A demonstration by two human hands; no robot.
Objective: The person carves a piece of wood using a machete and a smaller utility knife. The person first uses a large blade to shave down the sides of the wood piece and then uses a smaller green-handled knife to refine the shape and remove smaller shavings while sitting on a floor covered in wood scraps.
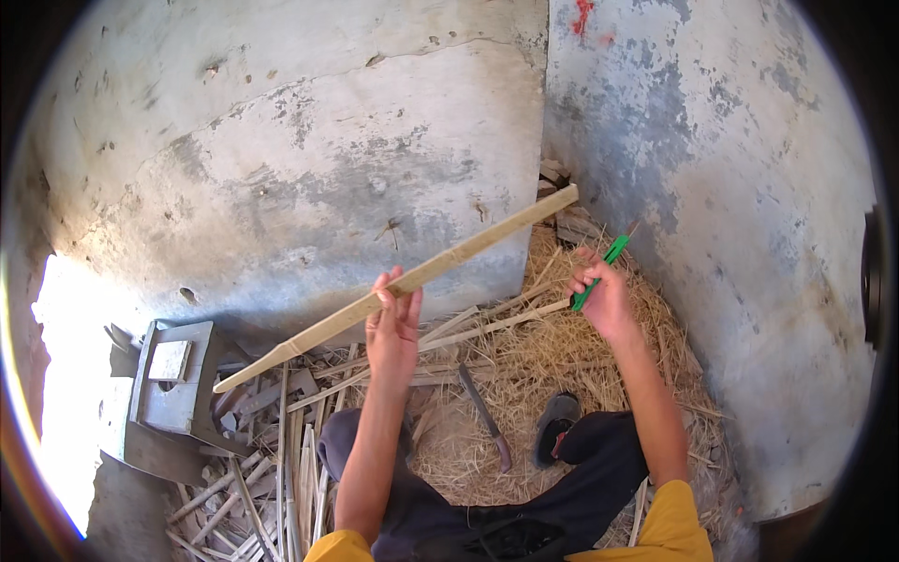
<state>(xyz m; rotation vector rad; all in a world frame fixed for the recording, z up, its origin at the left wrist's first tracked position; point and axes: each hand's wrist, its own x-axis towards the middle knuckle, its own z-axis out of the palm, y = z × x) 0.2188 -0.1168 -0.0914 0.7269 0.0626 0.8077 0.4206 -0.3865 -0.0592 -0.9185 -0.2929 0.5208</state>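
A long split bamboo strip (pixel 468 245) slants up from lower left to upper right in front of me. My left hand (pixel 393 328) grips it near the middle, thumb and fingers closed around it. My right hand (pixel 602 295) is closed on a green utility knife (pixel 613 251), whose thin blade points up and to the right. The knife is apart from the strip, a little beyond and below its upper right end. On the floor between my legs lies a large knife (pixel 482 412) with a dark, slightly curved blade and a brown handle.
Straw-like shavings (pixel 524 365) cover the floor ahead and right. Loose bamboo strips (pixel 302 478) are piled at the left. A grey box-like stand (pixel 173 375) is beside a bright opening. Worn walls (pixel 337 169) meet in the corner. My shoe (pixel 559 426) rests among the shavings.
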